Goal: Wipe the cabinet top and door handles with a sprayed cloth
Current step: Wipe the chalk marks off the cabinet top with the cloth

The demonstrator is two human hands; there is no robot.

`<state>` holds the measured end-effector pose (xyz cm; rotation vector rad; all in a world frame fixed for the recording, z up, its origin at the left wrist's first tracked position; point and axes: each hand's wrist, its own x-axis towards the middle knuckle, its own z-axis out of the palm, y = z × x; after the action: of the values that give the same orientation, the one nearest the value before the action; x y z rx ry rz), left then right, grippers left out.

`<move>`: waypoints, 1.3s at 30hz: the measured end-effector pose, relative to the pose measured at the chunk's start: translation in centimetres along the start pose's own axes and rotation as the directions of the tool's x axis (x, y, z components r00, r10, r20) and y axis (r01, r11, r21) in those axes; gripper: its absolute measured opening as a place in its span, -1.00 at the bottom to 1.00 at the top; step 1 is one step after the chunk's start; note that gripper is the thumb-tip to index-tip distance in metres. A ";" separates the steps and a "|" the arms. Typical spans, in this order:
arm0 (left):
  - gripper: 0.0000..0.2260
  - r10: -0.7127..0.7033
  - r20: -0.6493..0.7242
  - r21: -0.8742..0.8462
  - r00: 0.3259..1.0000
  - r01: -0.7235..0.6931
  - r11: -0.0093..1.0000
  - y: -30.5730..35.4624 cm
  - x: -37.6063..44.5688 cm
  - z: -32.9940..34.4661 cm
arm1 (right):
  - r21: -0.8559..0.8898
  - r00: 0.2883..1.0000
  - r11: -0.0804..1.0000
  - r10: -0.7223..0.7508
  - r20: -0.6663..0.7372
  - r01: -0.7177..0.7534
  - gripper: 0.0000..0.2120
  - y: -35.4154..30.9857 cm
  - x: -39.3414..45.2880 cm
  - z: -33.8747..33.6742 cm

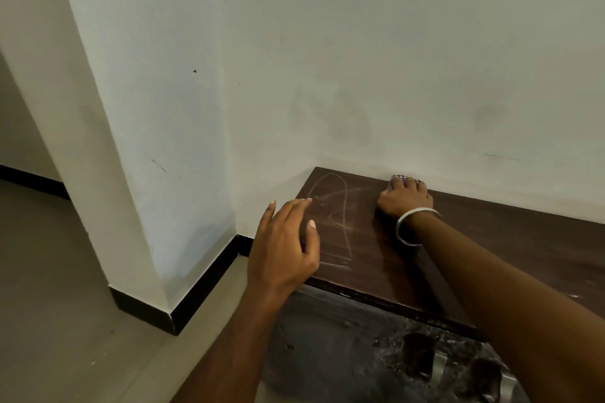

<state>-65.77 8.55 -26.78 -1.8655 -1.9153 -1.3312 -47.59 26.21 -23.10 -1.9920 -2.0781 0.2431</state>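
A dark brown wooden cabinet top [366,249] runs along the wall, with pale wipe streaks on its left part. My right hand [406,198], a silver bangle on its wrist, grips a small checked cloth [400,179] and presses it onto the top at the back edge, right by the wall. Most of the cloth is hidden under the fingers. My left hand [288,239] hovers over the front left corner of the top with fingers spread and holds nothing. Below the top, the dusty cabinet front shows two metal door handles [438,366].
A white wall stands directly behind the cabinet. A white pillar [131,141] with black skirting juts out on the left. Grey tiled floor [65,321] lies to the left of the cabinet.
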 end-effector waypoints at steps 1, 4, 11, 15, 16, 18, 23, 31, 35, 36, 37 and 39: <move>-0.66 0.006 0.004 0.007 1.000 -0.006 1.000 0.0 -0.1 0.0 | 0.004 1.000 1.000 -0.018 0.003 0.018 -0.45 -0.9 0.0 0.2; -0.64 0.006 0.010 0.017 1.000 -0.006 1.000 0.1 0.0 0.1 | 0.020 0.994 0.994 -0.106 0.029 0.106 -0.45 -4.6 0.2 1.4; -0.64 -0.011 -0.005 0.009 1.000 0.011 1.000 -0.1 -0.1 -0.1 | 0.060 0.981 0.980 -0.191 0.022 0.190 -0.46 -6.2 0.5 2.4; -0.64 -0.037 -0.020 0.023 0.999 0.038 0.999 0.0 -0.2 0.0 | 0.037 0.994 0.994 -0.106 0.008 0.106 -0.46 -2.4 0.7 1.2; -0.64 -0.044 -0.023 0.028 0.999 0.045 0.999 0.1 -0.3 0.1 | 0.033 0.996 0.996 -0.085 0.008 0.085 -0.46 -1.6 0.8 1.0; -0.65 -0.051 -0.035 0.039 0.998 0.053 0.998 0.3 -0.4 0.1 | 0.023 0.999 0.998 -0.051 0.010 0.051 -0.46 -0.9 0.9 0.6; -0.66 -0.050 -0.061 0.053 0.997 0.053 0.997 0.4 -0.4 0.3 | 0.004 0.999 0.999 -0.050 -0.001 0.050 -0.46 -3.3 0.4 1.2; -0.61 -0.058 -0.018 0.042 0.998 0.059 0.997 -0.1 -0.4 0.1 | 0.064 0.974 0.972 -0.225 0.005 0.224 -0.47 -9.0 -0.7 3.3; -0.62 -0.055 -0.017 0.032 0.998 0.056 0.998 0.1 -0.4 -0.1 | 0.076 0.979 0.976 -0.204 0.016 0.202 -0.46 -6.6 -0.9 2.5; -0.62 -0.058 -0.014 0.026 0.998 0.058 0.998 0.1 -0.4 -0.1 | 0.071 0.983 0.981 -0.184 0.014 0.182 -0.46 -5.7 -0.9 2.2; -0.62 -0.060 -0.010 0.021 0.998 0.060 0.998 0.1 -0.4 -0.1 | 0.064 0.987 0.986 -0.158 0.009 0.157 -0.46 -4.7 -0.8 1.8; -0.62 -0.060 -0.004 0.026 0.998 0.060 0.998 0.1 -0.4 0.0 | 0.054 0.994 0.993 -0.107 0.004 0.106 -0.46 -3.0 -0.7 1.2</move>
<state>-65.60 8.26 -26.96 -1.8056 -1.9926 -1.3187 -50.82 25.38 -23.44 -1.8458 -2.1511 0.2826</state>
